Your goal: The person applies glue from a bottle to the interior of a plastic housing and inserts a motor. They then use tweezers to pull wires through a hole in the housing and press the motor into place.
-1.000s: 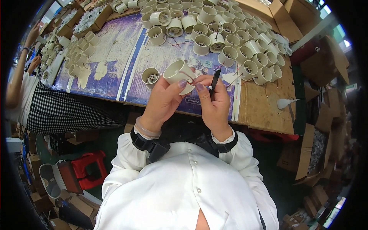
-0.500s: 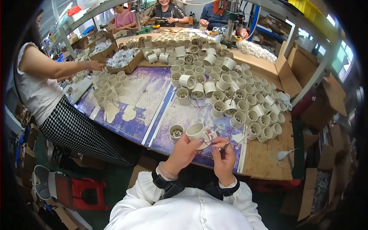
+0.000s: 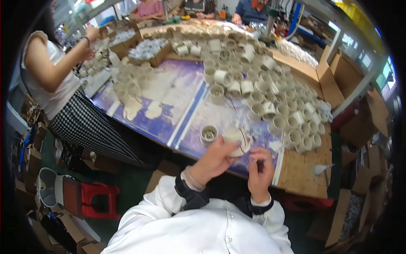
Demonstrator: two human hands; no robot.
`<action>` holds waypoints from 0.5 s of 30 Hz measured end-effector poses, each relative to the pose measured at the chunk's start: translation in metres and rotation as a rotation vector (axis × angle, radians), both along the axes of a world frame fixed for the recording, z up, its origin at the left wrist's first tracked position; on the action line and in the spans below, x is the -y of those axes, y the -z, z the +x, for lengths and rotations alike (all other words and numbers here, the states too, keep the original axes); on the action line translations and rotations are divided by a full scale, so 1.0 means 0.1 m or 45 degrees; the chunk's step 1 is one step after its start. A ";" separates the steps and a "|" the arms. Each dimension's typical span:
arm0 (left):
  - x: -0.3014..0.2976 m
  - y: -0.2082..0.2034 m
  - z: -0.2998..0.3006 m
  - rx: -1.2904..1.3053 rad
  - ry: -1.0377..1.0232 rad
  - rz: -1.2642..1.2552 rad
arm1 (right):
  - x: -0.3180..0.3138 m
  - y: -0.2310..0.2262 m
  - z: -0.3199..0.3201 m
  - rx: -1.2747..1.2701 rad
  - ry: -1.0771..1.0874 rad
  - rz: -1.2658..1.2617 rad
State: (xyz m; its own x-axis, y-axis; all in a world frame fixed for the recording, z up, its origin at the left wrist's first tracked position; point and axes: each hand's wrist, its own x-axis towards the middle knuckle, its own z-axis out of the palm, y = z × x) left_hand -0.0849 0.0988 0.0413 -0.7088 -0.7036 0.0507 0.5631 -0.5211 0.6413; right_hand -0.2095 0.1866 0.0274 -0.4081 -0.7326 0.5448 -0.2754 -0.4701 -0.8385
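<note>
My left hand [image 3: 216, 157] grips a cream-coloured cylindrical cup-like part [image 3: 233, 135] by its side, just above the near edge of the table. Thin dark reddish wires [image 3: 244, 142] run along the end of the part that faces my right hand. Close by on the right, my right hand [image 3: 261, 168] is curled with thumb and fingertips together; blur hides what they hold, if anything. Next to the held part, a similar cup [image 3: 209, 134] stands upright on the purple-and-white tabletop [image 3: 169, 114], with fittings visible inside it.
Many more cream cups [image 3: 270, 108] crowd the table's right and far side, some tipped over. Another group [image 3: 133, 80] stands left, near a co-worker [image 3: 55, 72]. Open cardboard boxes [image 3: 156, 57] hold whitish pieces. A small white-tipped item [image 3: 321, 169] lies right. Other people sit across the table.
The held cup has turned, so its open mouth no longer shows. My right hand has drawn slightly away from it, and the dark tool seen in it no longer shows. The view has shifted.
</note>
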 end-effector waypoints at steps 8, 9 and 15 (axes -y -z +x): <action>0.09 -0.12 0.10 0.131 -0.185 -0.206 | 0.15 0.07 -0.06 0.064 -0.107 0.095; 0.11 -0.12 0.09 0.140 -0.164 -0.193 | 0.14 0.06 -0.11 0.076 -0.087 0.101; 0.10 -0.12 0.19 0.396 -0.336 -0.739 | -0.05 -0.23 -0.21 -0.097 -0.005 0.002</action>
State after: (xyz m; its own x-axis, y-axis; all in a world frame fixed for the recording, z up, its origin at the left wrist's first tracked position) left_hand -0.0657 0.0890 0.0531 -0.5612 -0.7742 0.2926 0.3692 0.0823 0.9257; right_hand -0.2301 0.1911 0.0502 -0.3623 -0.7349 0.5733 -0.3368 -0.4702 -0.8157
